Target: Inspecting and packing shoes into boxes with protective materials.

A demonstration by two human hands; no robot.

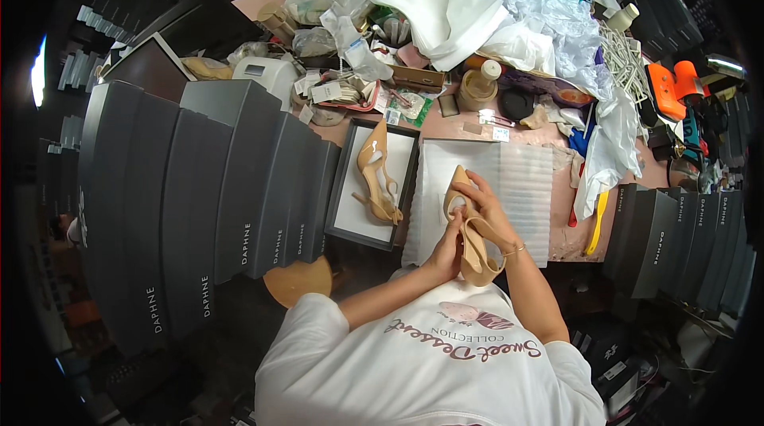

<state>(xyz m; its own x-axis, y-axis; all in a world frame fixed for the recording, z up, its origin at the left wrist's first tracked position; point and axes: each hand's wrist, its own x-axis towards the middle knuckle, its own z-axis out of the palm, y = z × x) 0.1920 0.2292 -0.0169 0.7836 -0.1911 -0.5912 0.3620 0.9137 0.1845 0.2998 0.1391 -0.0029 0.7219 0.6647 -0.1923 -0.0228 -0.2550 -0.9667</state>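
Both my hands hold one beige high-heeled shoe (474, 258) with a pointed toe, turned away from me, above a sheet of white foam wrap (521, 187). My left hand (448, 252) grips it at the near left side, thumb at the opening. Around its right side wraps my right hand (491, 213), fingers near the toe. White stuffing shows inside the shoe. To the left, a matching beige shoe (376, 171) lies on its side in an open dark grey shoebox (350, 232) lined with white.
Tall stacks of dark grey shoeboxes (191, 211) stand at the left; more boxes (660, 239) are stacked at the right. Crumpled plastic, white paper (446, 16), a pump bottle (479, 85) and tags crowd the table's back. A yellow cutter (597, 223) and orange tape dispenser (667, 93) lie right.
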